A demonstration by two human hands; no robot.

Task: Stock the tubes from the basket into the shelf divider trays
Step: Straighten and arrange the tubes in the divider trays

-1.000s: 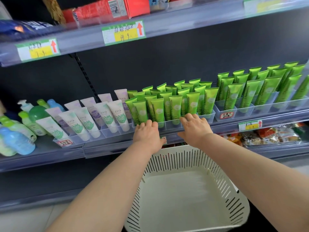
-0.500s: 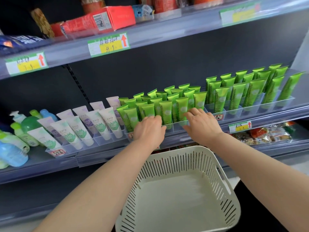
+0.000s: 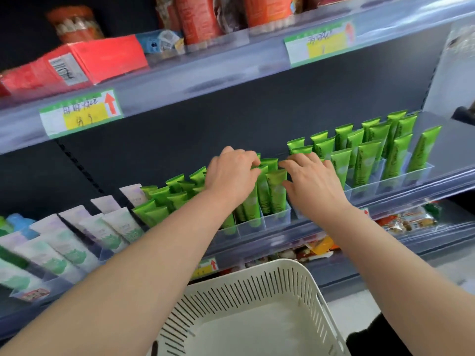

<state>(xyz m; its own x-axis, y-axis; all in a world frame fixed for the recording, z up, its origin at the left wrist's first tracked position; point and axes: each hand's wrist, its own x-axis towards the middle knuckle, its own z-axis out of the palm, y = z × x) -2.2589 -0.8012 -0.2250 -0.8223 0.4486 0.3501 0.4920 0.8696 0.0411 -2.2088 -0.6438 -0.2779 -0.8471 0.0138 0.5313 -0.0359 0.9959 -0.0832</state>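
Note:
Rows of green tubes [image 3: 276, 191] stand in a clear divider tray [image 3: 276, 219] on the middle shelf. My left hand [image 3: 231, 176] rests on the tube tops with bent fingers, its fingertips touching the crimped ends. Just to its right, my right hand [image 3: 313, 181] lies with spread fingers on the neighbouring tubes. Neither hand plainly grips a tube. The white slotted basket [image 3: 257, 273] sits below the shelf in front of me, and no tubes show inside it.
More green tubes [image 3: 365, 160] fill a second tray further right. White and lilac tubes [image 3: 115, 227] stand in trays at the left. Red boxes [image 3: 84, 62] and price labels [image 3: 79, 114] line the upper shelf. Snack packets [image 3: 406, 222] lie on the shelf below.
Both hands have moved up from the tray's front edge onto the tops of the green tubes. The view has shifted closer and to the right.

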